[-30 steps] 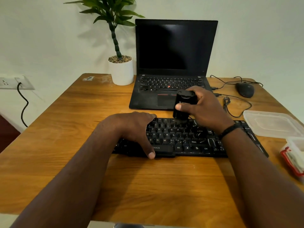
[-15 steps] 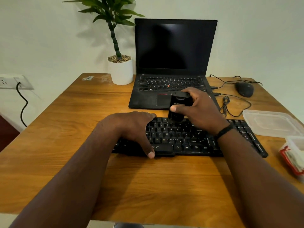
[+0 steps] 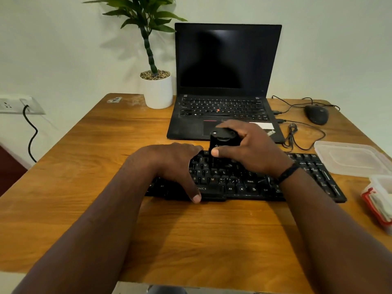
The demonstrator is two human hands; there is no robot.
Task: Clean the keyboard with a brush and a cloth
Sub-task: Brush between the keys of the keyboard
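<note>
A flat black computer keyboard (image 3: 244, 183) lies across the middle of a wooden table (image 3: 191, 240), parallel to the near edge and just in front of an open black laptop (image 3: 224, 81) with a dark screen. The left hand (image 3: 176, 164) rests palm-down on the left half of the keyboard, its fingers relaxed over the far key rows and its thumb reaching to the near edge of the board. The right hand (image 3: 250, 149) grips a stubby black brush (image 3: 222, 145) upright, thumb across its near face and fingers wrapped behind it; the brush's lower end meets the upper key rows near the keyboard's centre, just right of the left hand. Both forearms extend from the lower corners, and a dark band (image 3: 286, 174) circles the right wrist. At the right of the table sits a translucent rectangular plastic lid (image 3: 350, 158), flat on the wood; nearer, a clear plastic box with a red edge (image 3: 379, 204) is cut by the frame, its pale contents indistinct. A wired black mouse (image 3: 316, 114) and a white potted plant (image 3: 158, 90) stand at the far side.
</note>
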